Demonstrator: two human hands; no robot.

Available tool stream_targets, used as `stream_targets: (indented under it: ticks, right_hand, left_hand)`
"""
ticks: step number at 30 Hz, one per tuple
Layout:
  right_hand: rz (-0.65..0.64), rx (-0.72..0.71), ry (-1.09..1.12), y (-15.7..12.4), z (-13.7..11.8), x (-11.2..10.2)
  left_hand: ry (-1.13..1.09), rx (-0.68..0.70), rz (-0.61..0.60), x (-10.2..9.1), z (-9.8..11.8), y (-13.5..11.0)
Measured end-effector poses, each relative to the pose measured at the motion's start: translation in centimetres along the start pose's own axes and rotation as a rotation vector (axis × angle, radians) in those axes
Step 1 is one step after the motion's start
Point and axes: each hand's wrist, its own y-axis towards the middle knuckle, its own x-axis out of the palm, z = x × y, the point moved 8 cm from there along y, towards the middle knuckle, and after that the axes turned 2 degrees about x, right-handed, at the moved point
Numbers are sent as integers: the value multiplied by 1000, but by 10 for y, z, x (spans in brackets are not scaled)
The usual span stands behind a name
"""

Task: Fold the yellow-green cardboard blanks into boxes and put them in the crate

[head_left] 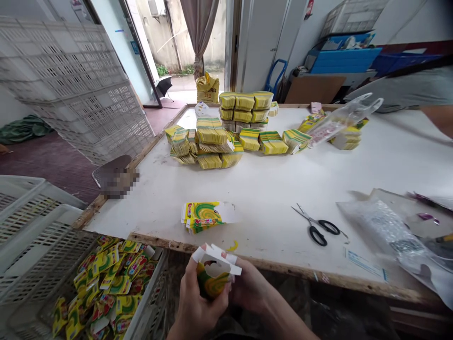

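Observation:
A small yellow and green carton (214, 283) is held up in front of the table's near edge, its white top flaps standing open. My left hand (194, 300) is closed round its left side, with the thumb across the front. From the right, my right hand (247, 285) grips the carton too; part of its fingers is hidden behind the box. Just beyond my hands, a short stack of flat printed cartons (203, 217) lies on the white table (262, 189). A yellow scrap (232, 246) sits near the table edge.
Bundled flat cartons (212, 132) are piled at the back. Black-handled scissors (316, 225) and plastic bags (396, 231) lie to the right. A crate (145, 293) of filled cartons (116, 283) stands lower left, near stacked white crates (71, 85). A person's blurred sleeve (421, 85) shows far right.

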Motion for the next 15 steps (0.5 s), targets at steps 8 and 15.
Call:
stream_targets:
  ticks: [8, 15]
  right_hand:
    - [120, -347, -267, -13, -43, -26]
    - [261, -487, -742, -20, -72, -22]
  left_hand:
    - [355, 353, 10, -7, 18, 23]
    - [645, 613, -47, 1, 36, 27]
